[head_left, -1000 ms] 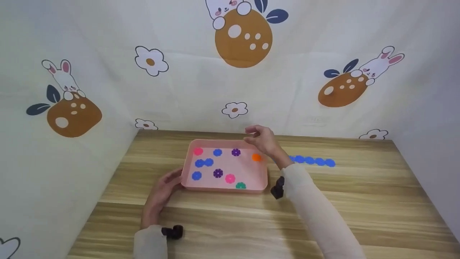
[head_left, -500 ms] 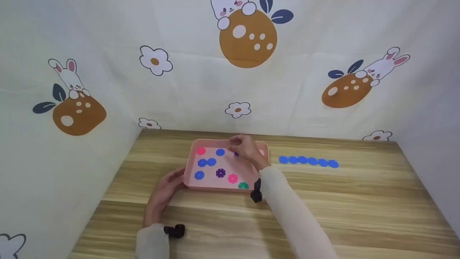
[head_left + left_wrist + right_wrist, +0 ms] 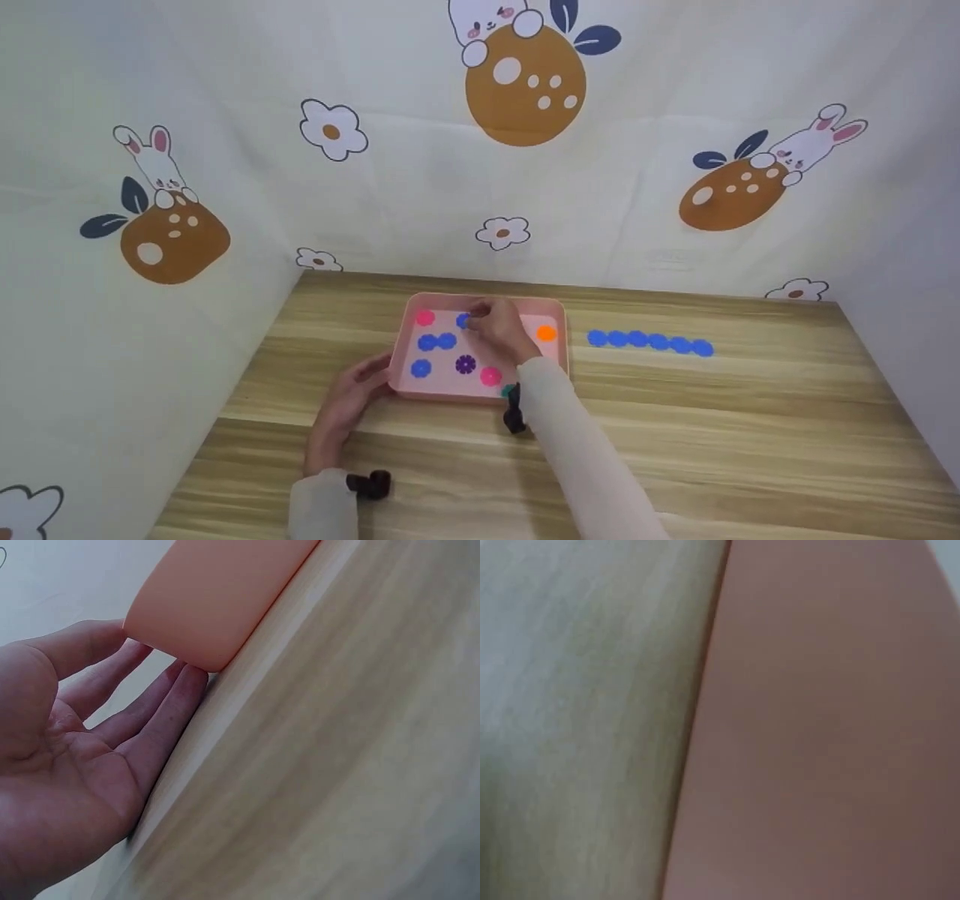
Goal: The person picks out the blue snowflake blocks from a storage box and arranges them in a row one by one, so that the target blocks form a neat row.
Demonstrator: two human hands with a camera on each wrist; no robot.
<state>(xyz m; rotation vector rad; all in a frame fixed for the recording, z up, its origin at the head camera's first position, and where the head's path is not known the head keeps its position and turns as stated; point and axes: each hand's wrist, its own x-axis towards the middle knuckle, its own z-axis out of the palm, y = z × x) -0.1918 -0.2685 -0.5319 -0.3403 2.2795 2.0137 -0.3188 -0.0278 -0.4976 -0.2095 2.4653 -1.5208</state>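
Blue flower disc (image 3: pixel 461 321) is sitting toward the far side of the pink tray (image 3: pixel 450 396), partly hidden by the right hand (image 3: pixel 501 328). Thumb and fingertips are sitting bunched right at it; can't tell if they're pinching or just touching, since the right wrist view is showing only tray wall and table (image 3: pixel 720 420).

Left hand (image 3: pixel 351 394) is resting outside the tray's near-left corner, fingers apart and fairly straight, tips touching rim and base. Not clamping; probably bracing so the tray isn't sliding.

Orange disc (image 3: pixel 546 333) and purple disc (image 3: pixel 465 364) are lying well apart inside, which is likely making single picks easier. Blue pair (image 3: pixel 427 342) is lying left of centre, joined or just touching.

Blue row (image 3: pixel 637 340) is lying flat on the table, right of the tray, presumably for right-hand access with nothing in the way.
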